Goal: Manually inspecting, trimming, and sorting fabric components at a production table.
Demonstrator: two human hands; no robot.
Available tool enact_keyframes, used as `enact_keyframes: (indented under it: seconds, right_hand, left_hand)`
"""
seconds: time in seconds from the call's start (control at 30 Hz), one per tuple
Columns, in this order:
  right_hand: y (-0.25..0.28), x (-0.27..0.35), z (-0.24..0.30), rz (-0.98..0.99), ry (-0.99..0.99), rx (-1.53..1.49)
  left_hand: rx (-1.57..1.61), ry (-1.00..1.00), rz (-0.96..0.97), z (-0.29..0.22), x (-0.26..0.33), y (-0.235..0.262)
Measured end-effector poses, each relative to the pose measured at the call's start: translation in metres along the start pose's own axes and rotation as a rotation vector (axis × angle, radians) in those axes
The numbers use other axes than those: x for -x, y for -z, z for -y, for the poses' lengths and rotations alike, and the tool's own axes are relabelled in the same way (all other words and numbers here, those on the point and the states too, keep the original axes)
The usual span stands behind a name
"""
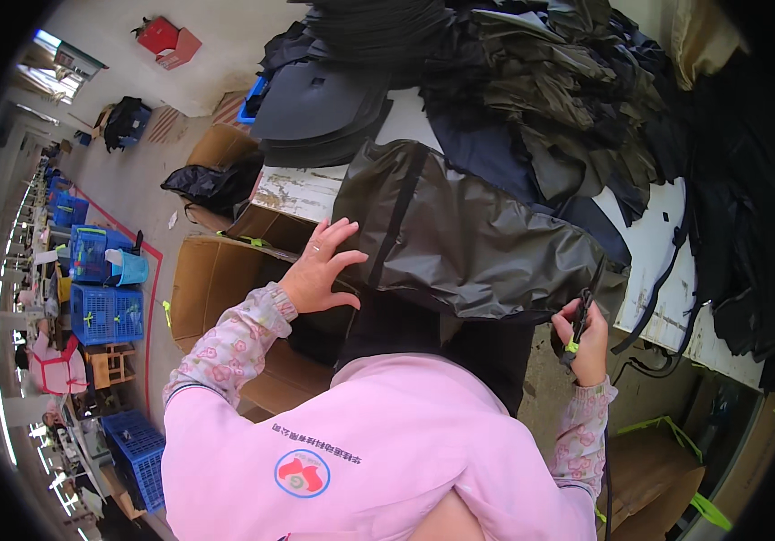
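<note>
- The glossy dark olive piece (487, 239) is draped over the near edge of the surface (302, 191), between the two hands, with a black strip (403, 212) running across its left part.
- The fingers of the left hand (317, 268) are spread, thumb held apart, at the left edge of the piece; whether it is touched cannot be told.
- The fingers of the right hand (591, 338) are curled around a black hand tool (577, 329), seemingly snips, at the lower right corner; whether the blades are parted cannot be told.
- For good trimming, the piece should be steadied flat by the left hand, and the edge kept taut and free of folds.
- The tool tip is best kept along the edge, so that the glossy face is not nicked.
- On the worn white surface, a stack of dark panels (315, 104) and a heap of dark fabric (577, 99) are piled behind the piece; black straps (667, 284) are draped at the right.
- Below, an open cardboard box (207, 284) is placed at the left.
- Farther left, blue crates (105, 314) are set beside a red floor line (155, 298).
</note>
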State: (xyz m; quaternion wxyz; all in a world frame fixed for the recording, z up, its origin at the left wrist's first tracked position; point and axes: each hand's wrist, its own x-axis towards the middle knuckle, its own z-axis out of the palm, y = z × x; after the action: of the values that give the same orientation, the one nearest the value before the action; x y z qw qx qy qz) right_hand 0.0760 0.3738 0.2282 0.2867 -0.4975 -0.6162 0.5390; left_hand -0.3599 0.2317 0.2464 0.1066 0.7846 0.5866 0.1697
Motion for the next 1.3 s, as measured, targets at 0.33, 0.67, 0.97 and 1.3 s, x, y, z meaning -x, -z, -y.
enact_keyframes:
  seconds: [0.33, 0.67, 0.97, 1.3]
  right_hand:
    - [0.011, -0.013, 0.013, -0.04, 0.044, 0.063]
    - [0.031, -0.004, 0.021, -0.123, -0.014, 0.085]
    - [-0.014, -0.041, 0.035, -0.073, 0.003, 0.067]
    - [-0.035, -0.142, 0.028, -0.36, 0.193, 0.277]
  left_hand:
    - [-0.013, -0.096, -0.198, 0.001, -0.003, -0.044]
    - [0.453, 0.467, -1.015, 0.066, 0.01, 0.125]
    - [0.15, 0.567, -1.867, 0.275, 0.171, 0.377]
    - [0.07, 0.415, -0.799, 0.19, -0.077, 0.174]
